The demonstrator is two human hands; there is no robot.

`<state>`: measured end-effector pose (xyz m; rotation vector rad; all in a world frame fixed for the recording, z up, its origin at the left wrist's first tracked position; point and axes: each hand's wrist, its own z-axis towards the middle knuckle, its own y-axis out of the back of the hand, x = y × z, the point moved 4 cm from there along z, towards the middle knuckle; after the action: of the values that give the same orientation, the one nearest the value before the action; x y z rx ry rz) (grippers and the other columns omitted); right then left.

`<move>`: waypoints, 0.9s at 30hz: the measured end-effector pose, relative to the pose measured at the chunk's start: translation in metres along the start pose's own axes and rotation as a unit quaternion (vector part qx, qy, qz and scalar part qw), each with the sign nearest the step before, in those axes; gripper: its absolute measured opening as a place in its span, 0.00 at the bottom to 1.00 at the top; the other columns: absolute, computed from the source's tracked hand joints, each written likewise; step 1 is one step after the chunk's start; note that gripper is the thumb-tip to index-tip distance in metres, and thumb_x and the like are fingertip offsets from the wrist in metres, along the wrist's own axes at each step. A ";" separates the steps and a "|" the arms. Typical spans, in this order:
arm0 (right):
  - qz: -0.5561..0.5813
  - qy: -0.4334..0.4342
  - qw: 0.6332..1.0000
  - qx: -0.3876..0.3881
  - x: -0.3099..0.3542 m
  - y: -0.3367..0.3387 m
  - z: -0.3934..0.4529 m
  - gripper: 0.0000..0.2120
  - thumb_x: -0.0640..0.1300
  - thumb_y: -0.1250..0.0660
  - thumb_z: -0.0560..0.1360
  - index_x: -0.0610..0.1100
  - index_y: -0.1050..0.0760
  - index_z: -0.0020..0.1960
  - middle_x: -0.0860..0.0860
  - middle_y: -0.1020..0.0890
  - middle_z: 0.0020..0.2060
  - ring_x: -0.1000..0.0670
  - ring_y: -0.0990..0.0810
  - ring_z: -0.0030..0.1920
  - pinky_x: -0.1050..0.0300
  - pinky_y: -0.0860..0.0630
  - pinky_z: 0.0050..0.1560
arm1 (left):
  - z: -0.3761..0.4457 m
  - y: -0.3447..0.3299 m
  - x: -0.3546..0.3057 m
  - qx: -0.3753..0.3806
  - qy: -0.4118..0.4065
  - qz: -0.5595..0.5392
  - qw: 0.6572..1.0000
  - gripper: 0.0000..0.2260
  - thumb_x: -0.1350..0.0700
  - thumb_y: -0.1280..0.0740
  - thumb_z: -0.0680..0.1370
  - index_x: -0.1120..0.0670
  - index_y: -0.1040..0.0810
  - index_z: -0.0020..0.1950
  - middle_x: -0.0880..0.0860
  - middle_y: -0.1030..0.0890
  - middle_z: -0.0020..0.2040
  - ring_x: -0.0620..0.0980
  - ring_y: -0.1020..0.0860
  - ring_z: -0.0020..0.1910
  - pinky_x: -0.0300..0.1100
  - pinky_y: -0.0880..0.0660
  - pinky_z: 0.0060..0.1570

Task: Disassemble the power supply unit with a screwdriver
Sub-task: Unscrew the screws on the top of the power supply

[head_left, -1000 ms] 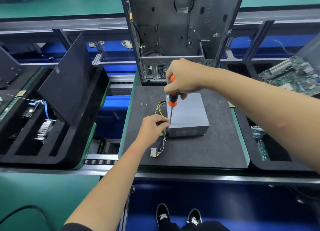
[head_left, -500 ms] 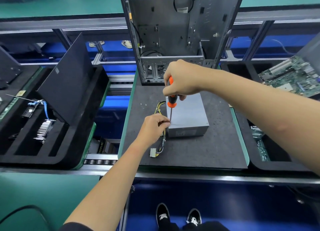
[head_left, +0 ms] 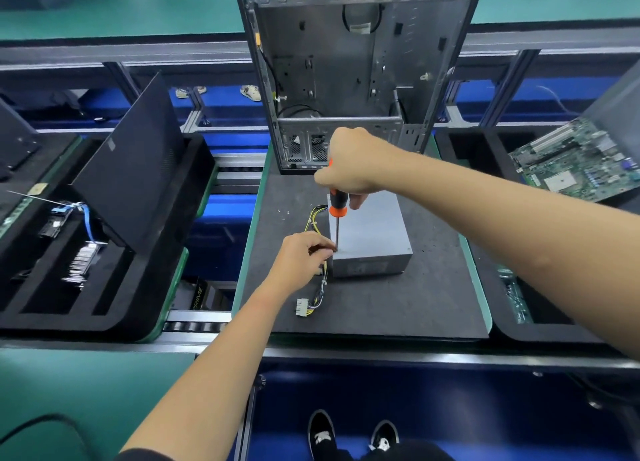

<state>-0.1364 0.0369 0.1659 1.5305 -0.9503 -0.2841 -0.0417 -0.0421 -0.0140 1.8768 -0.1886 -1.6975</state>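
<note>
Carefully now: near-left corner screw of the PSU.
Right hand grips the screwdriver upright; left hand pinches at its tip; press straight down while turning.

- Power supply unit: smooth, matt grey metal.
- Screwdriver: glossy orange-and-black plastic handle, bare metal shaft.
- Mat: dark, rough foam.
- Computer case: bare metal.

Screwdriver tip (and screw) hidden behind left-hand fingers
</note>
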 end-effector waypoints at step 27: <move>-0.005 0.041 0.999 -0.019 0.001 -0.001 -0.013 0.08 0.42 0.37 0.71 0.39 0.28 0.36 0.42 0.17 0.29 0.44 0.15 0.33 0.56 0.24 0.34 | -0.003 -0.002 -0.003 -0.018 0.026 -0.029 0.999 0.10 0.63 0.31 0.75 0.48 0.21 0.41 0.47 0.18 0.39 0.45 0.19 0.34 0.33 0.23 0.37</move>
<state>-0.1268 0.0454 0.1681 1.5006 -0.8686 -0.2431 -0.0403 -0.0378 -0.0127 1.9138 -0.0826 -1.6775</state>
